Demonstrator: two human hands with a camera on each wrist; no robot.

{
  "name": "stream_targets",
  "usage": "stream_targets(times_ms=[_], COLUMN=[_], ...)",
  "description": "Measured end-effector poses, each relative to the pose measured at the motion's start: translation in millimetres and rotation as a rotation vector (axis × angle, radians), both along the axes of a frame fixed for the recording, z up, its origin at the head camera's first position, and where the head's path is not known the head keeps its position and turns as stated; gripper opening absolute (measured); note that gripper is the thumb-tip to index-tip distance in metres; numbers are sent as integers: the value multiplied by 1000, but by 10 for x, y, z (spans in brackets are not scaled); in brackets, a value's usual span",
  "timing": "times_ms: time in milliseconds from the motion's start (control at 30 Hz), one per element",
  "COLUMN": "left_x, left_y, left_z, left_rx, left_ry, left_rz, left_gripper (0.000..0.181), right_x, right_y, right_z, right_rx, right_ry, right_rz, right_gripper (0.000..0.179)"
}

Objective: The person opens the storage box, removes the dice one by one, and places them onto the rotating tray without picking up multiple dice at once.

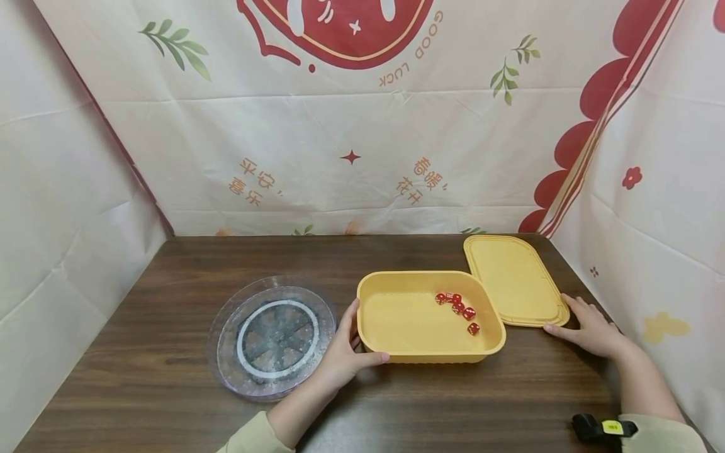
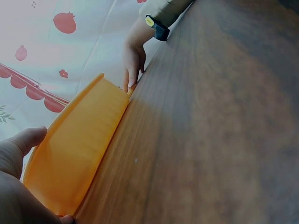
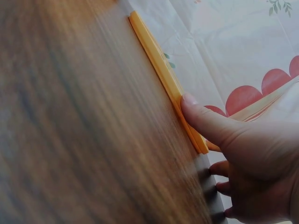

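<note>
A yellow plastic box (image 1: pixel 396 318) sits on the table with several red dice (image 1: pixel 457 307) scattered over the right part of its floor. My left hand (image 1: pixel 342 355) grips the box's left end, thumb on the front rim and fingers along the side. In the left wrist view, the box's wall (image 2: pixel 79 144) stands beside the thumb. A flat yellow lid (image 1: pixel 506 280) lies right of the box, its near left edge close against the box's rim. My right hand (image 1: pixel 591 330) pinches the lid's near right corner between thumb and fingers.
Left of the box stands a clear round plastic tray (image 1: pixel 226 358) with a white ring in its middle. Printed white cloth (image 1: pixel 351 119) hangs along the back and both sides of the brown wooden table (image 1: pixel 442 409). A black band (image 1: pixel 600 429) is on the right wrist.
</note>
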State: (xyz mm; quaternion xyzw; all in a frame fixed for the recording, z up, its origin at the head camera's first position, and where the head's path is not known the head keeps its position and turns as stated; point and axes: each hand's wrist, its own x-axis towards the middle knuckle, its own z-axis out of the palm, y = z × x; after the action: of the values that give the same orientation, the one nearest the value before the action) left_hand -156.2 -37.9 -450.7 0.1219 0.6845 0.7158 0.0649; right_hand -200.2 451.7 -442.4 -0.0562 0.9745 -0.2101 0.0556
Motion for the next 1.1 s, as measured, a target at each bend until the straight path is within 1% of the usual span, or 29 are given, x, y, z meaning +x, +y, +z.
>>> stream_targets(times_ms=[367, 500, 667, 867, 1100], left_x=[14, 19, 26, 9, -12], left_y=[-4, -7, -20, -63, -102], left_z=[26, 66, 137, 196, 244], left_rx=[2, -7, -16, -69, -94], left_ry=[-9, -24, -30, -9, 1], left_rz=[-26, -31, -56, -56, -70], left_gripper=[109, 108, 109, 108, 106], right_x=[3, -7, -22, -28, -38], right_y=[7, 16, 22, -30, -100], right_z=[-13, -22, -20, 37, 126], right_rx=[-21, -39, -43, -55, -93], right_ry=[-4, 10, 48, 79, 91], right_rz=[-5, 4, 28, 42, 32], right_gripper=[95, 95, 94, 90, 83])
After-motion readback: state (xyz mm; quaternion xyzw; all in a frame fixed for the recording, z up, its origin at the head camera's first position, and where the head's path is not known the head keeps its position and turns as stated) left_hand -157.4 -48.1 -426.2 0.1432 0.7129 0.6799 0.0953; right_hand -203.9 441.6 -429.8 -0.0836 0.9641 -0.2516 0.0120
